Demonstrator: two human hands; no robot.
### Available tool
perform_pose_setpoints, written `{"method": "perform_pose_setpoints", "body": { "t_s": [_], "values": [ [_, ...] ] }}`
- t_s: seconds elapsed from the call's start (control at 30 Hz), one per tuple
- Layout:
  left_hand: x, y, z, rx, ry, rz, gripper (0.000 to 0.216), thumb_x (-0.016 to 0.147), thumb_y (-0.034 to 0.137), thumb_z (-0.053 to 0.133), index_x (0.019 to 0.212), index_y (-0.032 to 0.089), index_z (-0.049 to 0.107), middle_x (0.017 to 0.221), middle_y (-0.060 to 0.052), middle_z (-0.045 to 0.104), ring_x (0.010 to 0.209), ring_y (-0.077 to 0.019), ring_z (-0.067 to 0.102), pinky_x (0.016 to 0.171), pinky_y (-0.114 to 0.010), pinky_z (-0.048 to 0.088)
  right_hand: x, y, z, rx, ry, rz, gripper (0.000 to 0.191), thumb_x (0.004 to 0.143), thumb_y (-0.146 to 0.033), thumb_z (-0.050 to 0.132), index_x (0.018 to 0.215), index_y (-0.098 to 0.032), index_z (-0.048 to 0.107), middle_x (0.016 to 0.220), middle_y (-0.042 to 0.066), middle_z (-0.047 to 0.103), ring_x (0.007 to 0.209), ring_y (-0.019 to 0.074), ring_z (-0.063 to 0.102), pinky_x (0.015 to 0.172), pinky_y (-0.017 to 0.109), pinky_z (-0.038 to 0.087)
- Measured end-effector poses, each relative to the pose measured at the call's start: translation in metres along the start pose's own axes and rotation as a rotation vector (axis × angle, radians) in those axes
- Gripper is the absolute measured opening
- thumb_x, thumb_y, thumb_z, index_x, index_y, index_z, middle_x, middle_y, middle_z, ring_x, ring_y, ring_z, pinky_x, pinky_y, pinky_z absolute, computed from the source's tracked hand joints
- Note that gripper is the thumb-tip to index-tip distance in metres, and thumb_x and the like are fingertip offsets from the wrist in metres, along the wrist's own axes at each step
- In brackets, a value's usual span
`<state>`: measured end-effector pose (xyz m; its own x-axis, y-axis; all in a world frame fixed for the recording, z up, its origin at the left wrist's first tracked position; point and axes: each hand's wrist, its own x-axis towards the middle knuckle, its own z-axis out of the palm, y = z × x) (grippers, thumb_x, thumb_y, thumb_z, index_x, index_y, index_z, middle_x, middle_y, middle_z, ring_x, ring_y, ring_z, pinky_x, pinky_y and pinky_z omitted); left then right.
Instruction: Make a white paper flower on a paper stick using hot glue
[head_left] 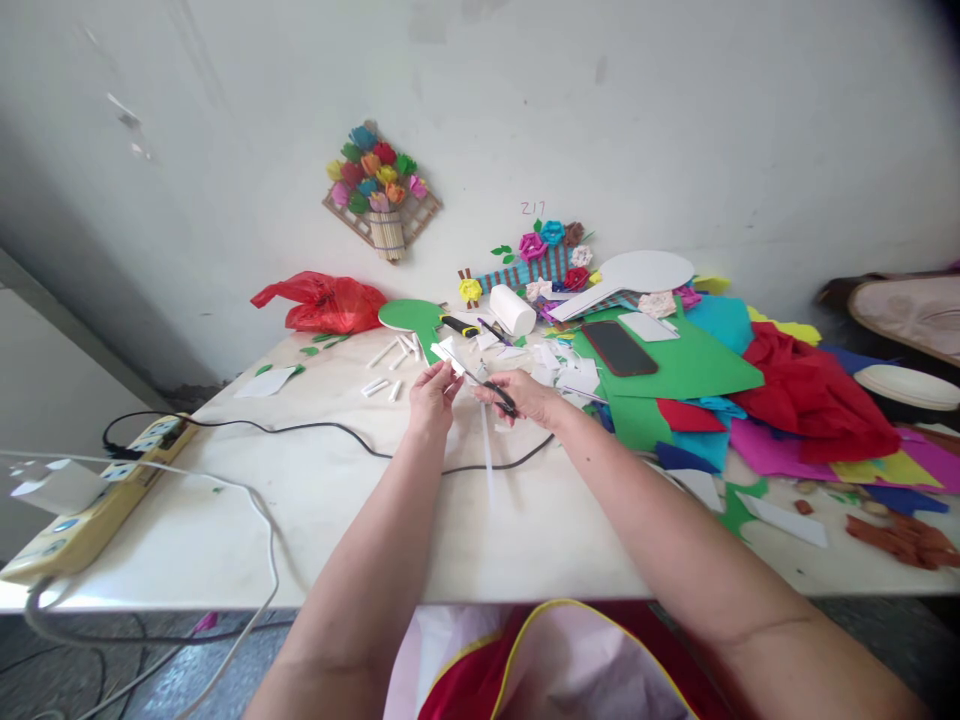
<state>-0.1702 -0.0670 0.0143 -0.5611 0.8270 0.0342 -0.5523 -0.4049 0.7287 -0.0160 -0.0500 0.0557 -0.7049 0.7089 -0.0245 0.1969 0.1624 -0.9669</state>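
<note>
Over the middle of the table, my left hand (435, 392) pinches a small piece of white paper (448, 352). My right hand (523, 396) is closed around the black handles of a pair of scissors (496, 396), whose blades point left toward that paper. A thin white strip (487, 440) hangs below the scissors, blurred toward its lower end. Just behind my left hand lie several short white rolls (395, 390). White paper scraps (559, 370) are heaped behind and right of my right hand.
A black cable (300, 428) crosses the table from a power strip (97, 500). A green paddle-shaped board (409, 316), a utility knife (459, 325) and a white roll (513, 310) lie behind the hands. Rightward are a phone (619, 348) and coloured sheets (817, 400).
</note>
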Motion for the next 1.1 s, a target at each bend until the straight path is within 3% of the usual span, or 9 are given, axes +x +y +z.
{"method": "perform_pose_setpoints", "body": {
  "t_s": [1.1],
  "values": [
    [-0.001,0.001,0.001,0.019,-0.015,-0.025,0.014,0.059,0.012,0.071,0.069,0.012,0.06,0.055,0.002,0.056,0.052,-0.0064,0.053,0.066,-0.024,0.049,0.013,0.019,0.0,0.045,0.026,-0.052,0.032,0.063,-0.043,0.067,0.066,-0.014,0.053,0.042,-0.006,0.046,0.032,0.0043,0.038,0.031,0.016,0.031]
  ]
}}
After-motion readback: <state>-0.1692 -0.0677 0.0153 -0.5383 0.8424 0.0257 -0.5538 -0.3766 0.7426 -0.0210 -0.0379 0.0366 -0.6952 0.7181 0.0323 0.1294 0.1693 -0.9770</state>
